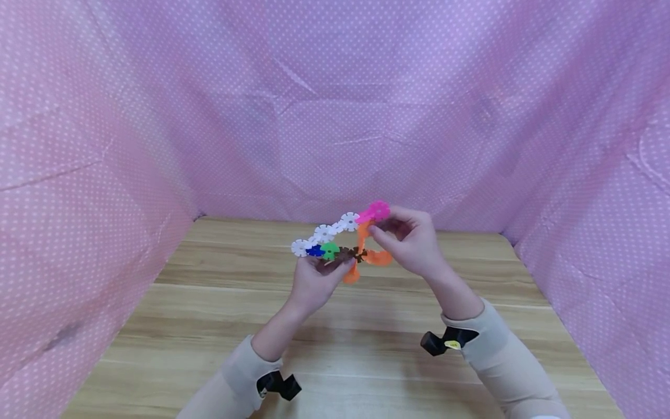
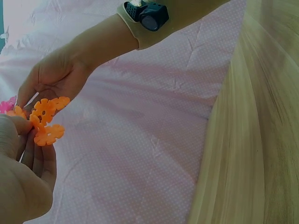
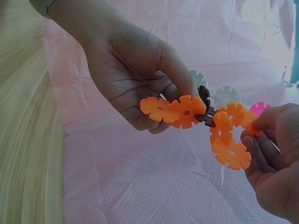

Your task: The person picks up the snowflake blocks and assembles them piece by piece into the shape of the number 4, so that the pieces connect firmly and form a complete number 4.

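Both hands hold up one assembly of interlocking plastic snowflake discs above the table. In the head view, white discs run along its upper left side to a pink disc. Below them come a blue disc, a green disc and a brown disc. Orange discs branch off around the brown ones. My left hand pinches the lower side by the green and brown discs. With thumb and fingers, my right hand pinches the orange strand by the pink end.
A wood-grain table lies beneath the hands. Pink dotted cloth hangs behind it and along both sides. Each sleeved forearm carries a black wrist camera, one left and one right.
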{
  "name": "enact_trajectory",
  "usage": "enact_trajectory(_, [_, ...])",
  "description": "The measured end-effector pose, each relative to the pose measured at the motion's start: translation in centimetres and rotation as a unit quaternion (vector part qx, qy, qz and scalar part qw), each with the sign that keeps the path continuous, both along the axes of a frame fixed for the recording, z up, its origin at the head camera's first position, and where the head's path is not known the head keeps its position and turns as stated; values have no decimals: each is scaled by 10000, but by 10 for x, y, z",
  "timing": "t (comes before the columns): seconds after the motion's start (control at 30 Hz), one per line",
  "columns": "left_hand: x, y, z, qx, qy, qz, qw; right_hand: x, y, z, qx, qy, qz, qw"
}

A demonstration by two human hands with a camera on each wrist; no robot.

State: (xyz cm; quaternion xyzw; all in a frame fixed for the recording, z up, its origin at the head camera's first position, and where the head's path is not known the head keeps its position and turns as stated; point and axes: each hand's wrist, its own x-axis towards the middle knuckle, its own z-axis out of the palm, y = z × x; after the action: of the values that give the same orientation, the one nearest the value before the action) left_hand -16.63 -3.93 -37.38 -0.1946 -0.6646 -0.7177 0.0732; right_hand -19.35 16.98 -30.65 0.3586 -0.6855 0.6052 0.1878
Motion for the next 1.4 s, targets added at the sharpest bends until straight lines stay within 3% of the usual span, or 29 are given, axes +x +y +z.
enact_trajectory(0.5, [0, 1, -1, 348, 132, -57, 9993, -2, -1, 9, 456, 165, 448, 9978])
enact_trajectory(1.4, [4, 1, 2, 423, -37, 15, 9991, -4, 3, 11, 704, -88, 568, 9959])
